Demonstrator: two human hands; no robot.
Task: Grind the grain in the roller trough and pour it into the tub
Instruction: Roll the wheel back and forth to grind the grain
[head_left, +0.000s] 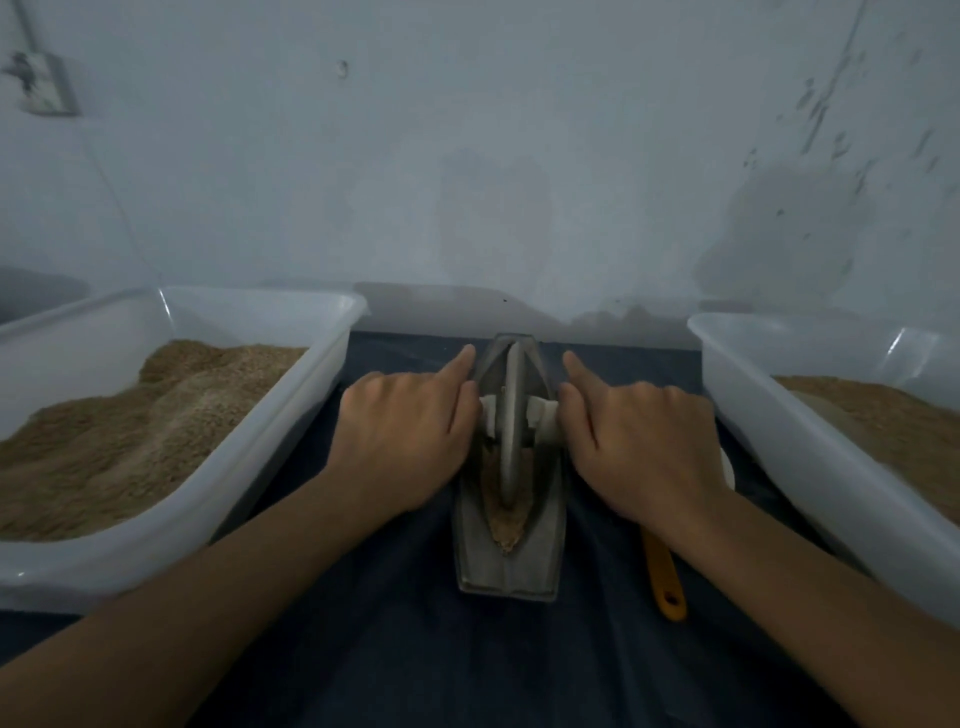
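A long grey metal roller trough (508, 566), shaped like a little boat, sits in the middle of the dark blue cloth (415, 649) that covers the worktop. Its far tip almost reaches the back edge by the wall. A thin grey metal wheel (510, 426) stands up in the groove. Brown ground grain (506, 525) lies in the near part of the groove, close to the near tip.

The left hand (402, 431) holds the pale handle stub on the wheel's left side. The right hand (641, 441) holds the stub on the right side. On each hand the fingers are curled down over the stub and the pointing finger sticks out straight along the trough's rim.

A see-through plastic tub (291, 415) full of tan grain stands at the left edge of the cloth. Another see-through plastic tub (779, 415) stands at the right edge. A yellow plastic handle (665, 577) peeks out from under the right wrist.

What could go wrong, I think:
- The grain sits near the low near tip, so a hard pull back could push it out onto the cloth.
- The straight pointing fingers are very close to the wheel and could get pinched.
- If one hand pushes harder, the wheel could tip and climb out of the groove.
- The trough could slide on the soft cloth.
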